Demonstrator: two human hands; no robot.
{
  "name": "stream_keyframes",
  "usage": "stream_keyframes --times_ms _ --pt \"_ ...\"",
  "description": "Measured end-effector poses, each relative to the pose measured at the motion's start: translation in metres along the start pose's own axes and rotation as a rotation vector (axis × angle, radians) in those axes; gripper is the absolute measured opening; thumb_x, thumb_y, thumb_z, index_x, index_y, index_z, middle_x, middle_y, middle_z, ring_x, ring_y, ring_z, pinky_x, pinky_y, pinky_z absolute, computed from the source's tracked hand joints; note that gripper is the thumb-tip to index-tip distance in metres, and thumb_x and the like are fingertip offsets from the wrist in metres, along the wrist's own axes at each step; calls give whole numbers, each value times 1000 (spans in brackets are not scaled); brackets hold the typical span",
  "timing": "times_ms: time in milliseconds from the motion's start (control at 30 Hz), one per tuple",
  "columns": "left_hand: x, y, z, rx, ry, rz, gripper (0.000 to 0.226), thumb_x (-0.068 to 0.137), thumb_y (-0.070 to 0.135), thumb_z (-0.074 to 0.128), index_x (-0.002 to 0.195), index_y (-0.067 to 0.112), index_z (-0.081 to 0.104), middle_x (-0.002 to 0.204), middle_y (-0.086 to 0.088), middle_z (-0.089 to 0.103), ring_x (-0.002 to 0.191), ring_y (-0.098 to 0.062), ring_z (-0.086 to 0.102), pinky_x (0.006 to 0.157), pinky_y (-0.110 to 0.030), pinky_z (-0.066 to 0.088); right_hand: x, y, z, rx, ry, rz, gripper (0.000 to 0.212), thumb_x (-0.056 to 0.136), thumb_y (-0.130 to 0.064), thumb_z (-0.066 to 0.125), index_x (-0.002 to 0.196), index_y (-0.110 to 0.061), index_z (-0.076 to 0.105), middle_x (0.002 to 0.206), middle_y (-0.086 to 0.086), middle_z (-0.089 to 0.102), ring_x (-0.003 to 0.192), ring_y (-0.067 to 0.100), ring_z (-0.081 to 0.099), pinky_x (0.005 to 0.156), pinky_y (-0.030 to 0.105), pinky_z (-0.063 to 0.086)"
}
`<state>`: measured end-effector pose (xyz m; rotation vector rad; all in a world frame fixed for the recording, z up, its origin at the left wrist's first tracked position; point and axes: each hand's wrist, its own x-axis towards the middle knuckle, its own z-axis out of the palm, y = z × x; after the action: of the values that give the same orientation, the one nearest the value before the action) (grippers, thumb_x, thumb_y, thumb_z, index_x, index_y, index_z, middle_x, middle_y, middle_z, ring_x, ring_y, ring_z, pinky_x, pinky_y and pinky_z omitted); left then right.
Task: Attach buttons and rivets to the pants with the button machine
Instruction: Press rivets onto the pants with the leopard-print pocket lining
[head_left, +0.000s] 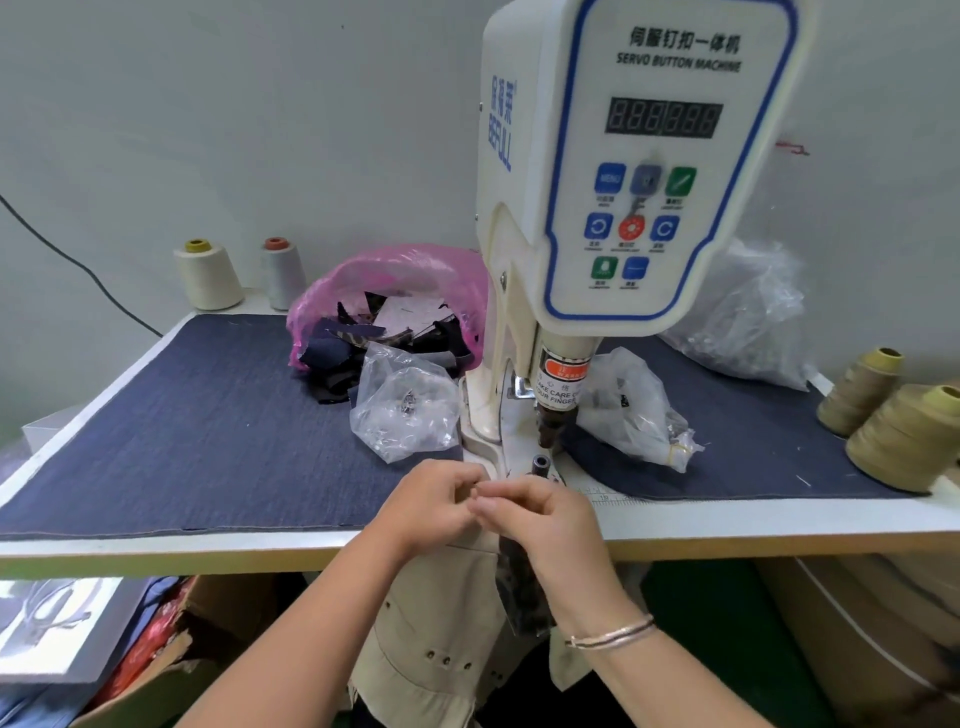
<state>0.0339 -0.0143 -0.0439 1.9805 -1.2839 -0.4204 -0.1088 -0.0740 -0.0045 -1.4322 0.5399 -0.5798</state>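
Note:
The white and blue servo button machine (639, 171) stands at the table's middle, its punch (551, 423) hanging above the small black lower die (540, 463). Beige pants (441, 618) hang from the table's front edge down toward me, with several rivets visible lower down. My left hand (431, 506) and my right hand (540, 519) meet just in front of the die, fingers curled and pinching something small between their tips; what it is I cannot make out. Both hands rest over the top of the pants.
Dark denim cloth (208, 426) covers the table. Clear plastic bags of small parts (405, 410) (639, 410) flank the machine base. A pink bag of fabric scraps (384, 306) sits behind. Thread cones stand at the back left (208, 273) and right edge (904, 436). Cardboard boxes lie under the table.

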Motion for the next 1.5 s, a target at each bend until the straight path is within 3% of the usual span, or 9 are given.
stream_keyframes --times_ms 67,233,367,433,733,833,1000,1333,1500 --pt "2 2 -4 36 9 54 25 80 35 59 71 12 64 65 -5 60 64 -20 52 63 -37 43 -5 0 -26 87 64 77 16 76 -8 75 77 -23 78 81 5 75 81 14 72 74 20 55" --pt "2 -1 0 12 14 48 21 89 21 65 73 8 65 68 -9 60 63 -14 49 62 -34 39 24 -6 -59 32 166 76 11 78 -14 73 75 -25 77 80 -6 74 70 -1 65 67 16 47" --pt "1 0 -2 -31 5 40 19 89 20 65 72 13 66 68 -5 62 64 -9 49 63 -31 38 46 -6 -60 -119 126 25 15 82 -19 70 72 -29 74 76 -15 72 72 -5 63 64 10 46" --pt "1 2 -1 -34 7 31 18 89 20 65 72 14 67 69 -4 63 64 -9 50 64 -30 39 49 -3 -60 -180 78 0 10 82 -20 70 77 -29 73 79 -14 70 79 0 63 71 15 47" --pt "0 1 -2 -42 0 33 18 89 21 64 75 11 68 67 -4 60 63 -10 47 63 -31 37 51 -3 -59 -375 24 -115 16 82 -16 72 71 -27 68 89 -10 60 80 -2 58 66 5 43" --pt "1 2 -2 -36 0 31 19 89 22 64 74 10 67 69 -9 60 63 -10 46 63 -31 36 50 -8 -59 -497 14 -185 15 83 -15 71 72 -24 67 88 -11 58 76 -12 54 65 1 39" --pt "0 2 -3 -45 1 33 19 89 22 64 75 11 68 72 -9 63 71 -22 55 66 -37 43 46 -10 -61 -586 -2 -276 4 83 -11 70 82 -14 72 86 -14 56 67 -18 50 63 2 38" --pt "-1 2 -3 -70 -16 31 18 90 23 63 76 12 69 65 2 59 62 -8 47 64 -32 38 38 -11 -60 -657 -8 -336 11 86 -9 66 94 -9 74 88 -9 57 70 -14 52 65 4 39" --pt "1 10 -17 -319 -214 -24 26 94 14 61 74 -3 62 63 -2 43 59 -12 36 57 -23 30 18 -5 -69 -572 110 -462 16 87 -11 64 96 -23 69 91 -9 65 83 5 58 71 13 45"
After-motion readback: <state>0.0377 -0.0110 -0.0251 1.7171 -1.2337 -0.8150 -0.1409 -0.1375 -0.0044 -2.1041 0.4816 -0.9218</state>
